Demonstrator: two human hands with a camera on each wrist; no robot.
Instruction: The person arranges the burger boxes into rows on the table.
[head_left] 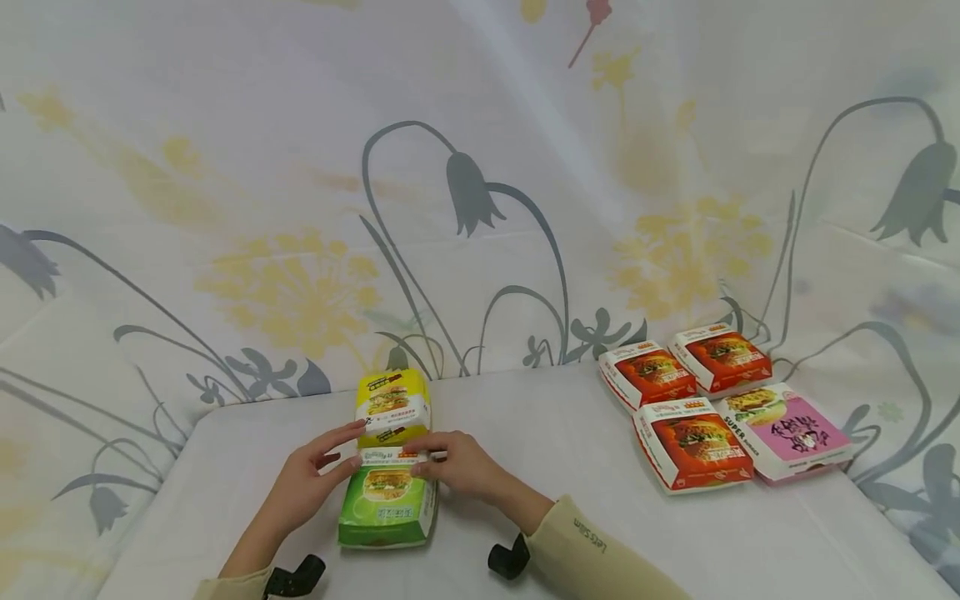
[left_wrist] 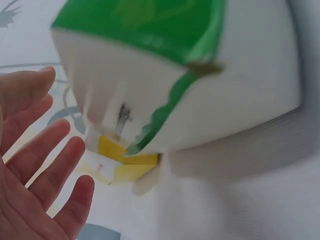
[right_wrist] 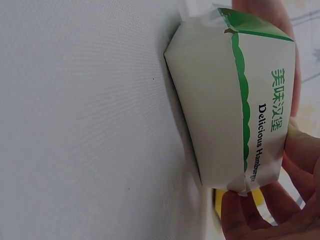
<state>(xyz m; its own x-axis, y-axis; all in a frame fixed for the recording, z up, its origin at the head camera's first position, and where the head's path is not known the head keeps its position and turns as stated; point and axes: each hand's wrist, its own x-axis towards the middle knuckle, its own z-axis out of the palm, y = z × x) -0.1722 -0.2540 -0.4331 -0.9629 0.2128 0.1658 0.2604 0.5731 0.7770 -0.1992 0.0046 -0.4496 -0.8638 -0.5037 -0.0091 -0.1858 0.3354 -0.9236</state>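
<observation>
A green hamburger box [head_left: 386,504] lies on the white table in front of the person, its lid printed with a burger. Directly behind it is a yellow hamburger box [head_left: 393,400]. The right hand [head_left: 468,467] holds the green box at its far right corner, thumb on the lid's edge and fingers bent behind the back side. At the green box's left side is the left hand [head_left: 311,479], fingers spread and loosely extended, thumb near the lid's far left corner. In the left wrist view, its fingers [left_wrist: 60,165] stand apart from the box.
Several red hamburger boxes [head_left: 693,442] sit at the table's right rear, beside a pink hamburger box [head_left: 798,437]. Behind the table [head_left: 525,433] hangs a flower-print cloth [head_left: 450,275]. Black wrist-worn devices [head_left: 510,557] are near both cuffs.
</observation>
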